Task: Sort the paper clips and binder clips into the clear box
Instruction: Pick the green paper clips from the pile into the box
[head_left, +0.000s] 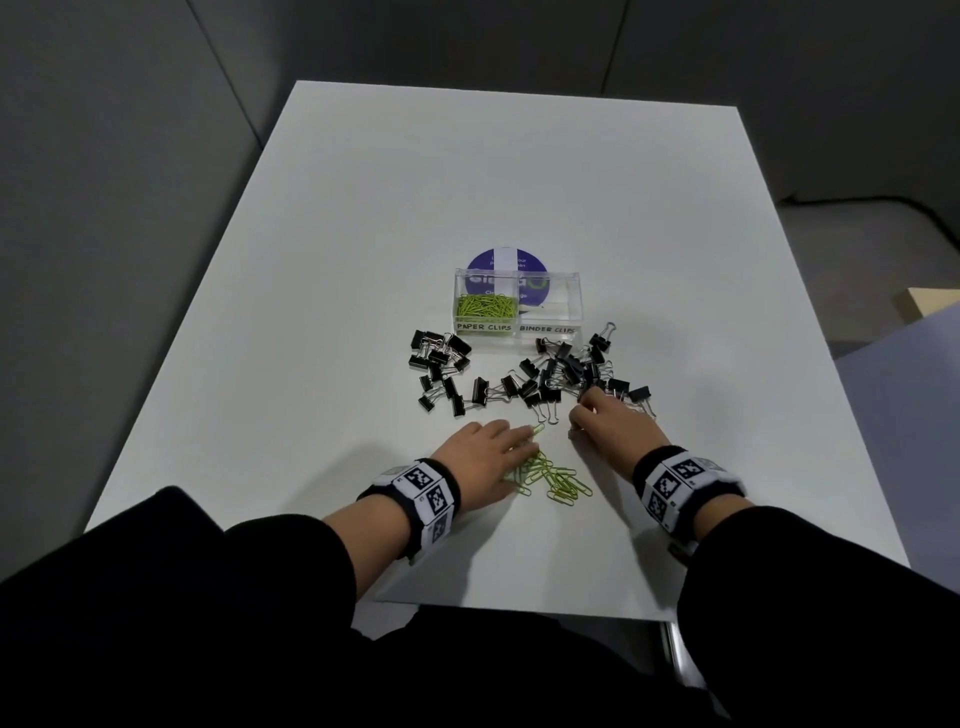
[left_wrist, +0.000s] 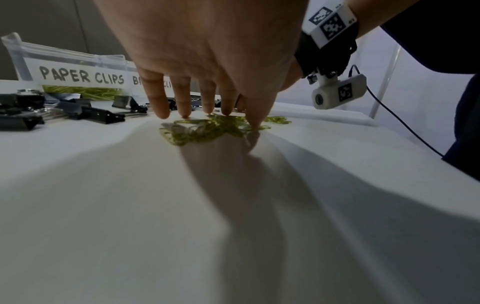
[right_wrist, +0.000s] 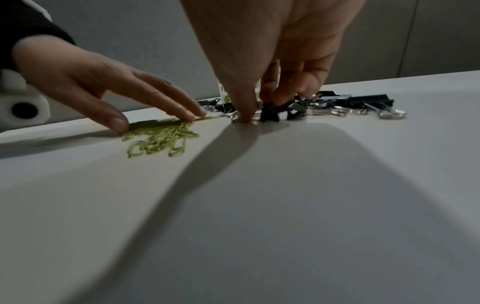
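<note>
A clear box (head_left: 550, 329) with two compartments stands mid-table, labelled PAPER CLIPS and BINDER CLIPS (left_wrist: 78, 76). Green paper clips (head_left: 485, 305) lie in its left compartment; the right one looks empty. Loose green paper clips (head_left: 557, 479) (left_wrist: 202, 130) (right_wrist: 161, 134) form a pile in front. My left hand (head_left: 519, 451) (left_wrist: 207, 114) lies flat over that pile, its fingers straight. Black binder clips (head_left: 441, 370) (head_left: 569, 370) are scattered before the box. My right hand (head_left: 584, 410) (right_wrist: 259, 111) has curled fingers and pinches one binder clip (right_wrist: 270, 116) at the heap's near edge.
A round purple sticker (head_left: 506, 259) lies behind the box. The white table (head_left: 363, 234) ends just past my wrists at its near edge. A beige object (head_left: 930, 306) sits off the table to the right, near a dark cable (head_left: 857, 200).
</note>
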